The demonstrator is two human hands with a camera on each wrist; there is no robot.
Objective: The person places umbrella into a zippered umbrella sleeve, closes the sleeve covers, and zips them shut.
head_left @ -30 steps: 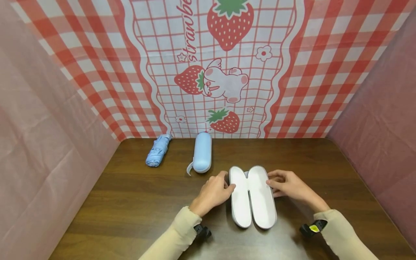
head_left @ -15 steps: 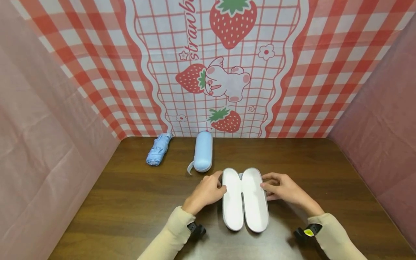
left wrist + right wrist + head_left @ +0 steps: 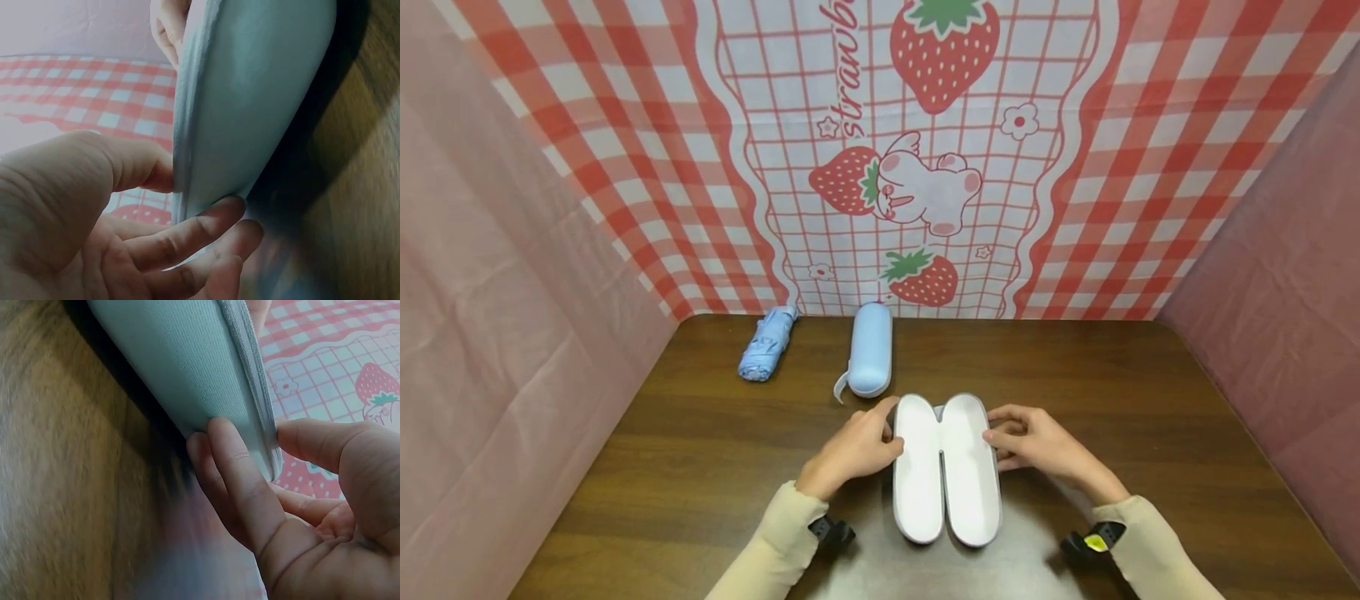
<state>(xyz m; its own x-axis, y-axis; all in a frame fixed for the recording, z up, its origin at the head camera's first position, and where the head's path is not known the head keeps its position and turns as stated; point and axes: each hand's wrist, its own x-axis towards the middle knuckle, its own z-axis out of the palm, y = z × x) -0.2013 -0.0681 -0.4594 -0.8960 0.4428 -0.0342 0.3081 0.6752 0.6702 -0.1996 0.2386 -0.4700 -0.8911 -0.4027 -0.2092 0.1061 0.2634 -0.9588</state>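
An oblong zip case (image 3: 973,475) lies spread wide in front of me, its two white-lined halves facing up and joined near their far part. Its outside is smooth and pale blue (image 3: 256,94), with a zipper (image 3: 250,369) along the rim. My left hand (image 3: 853,446) pinches the left half's edge, thumb at the rim and fingers against the outer shell. On the opposite side, my right hand (image 3: 1048,446) grips the right half's edge in the same way. Whether the case's underside touches the table cannot be told.
Behind the case, a closed light-blue oblong case (image 3: 871,354) with a strap (image 3: 840,387) lies on the wooden table (image 3: 1075,358). A folded blue umbrella (image 3: 767,343) rests to its left. A red-and-white strawberry cloth (image 3: 925,192) hangs at the back, with pink cloth (image 3: 512,333) at both sides.
Both hands have shifted left and slightly nearer in the head view, carrying the spread zip case between them. Their hold looks the same. The closed case and umbrella stay in place.
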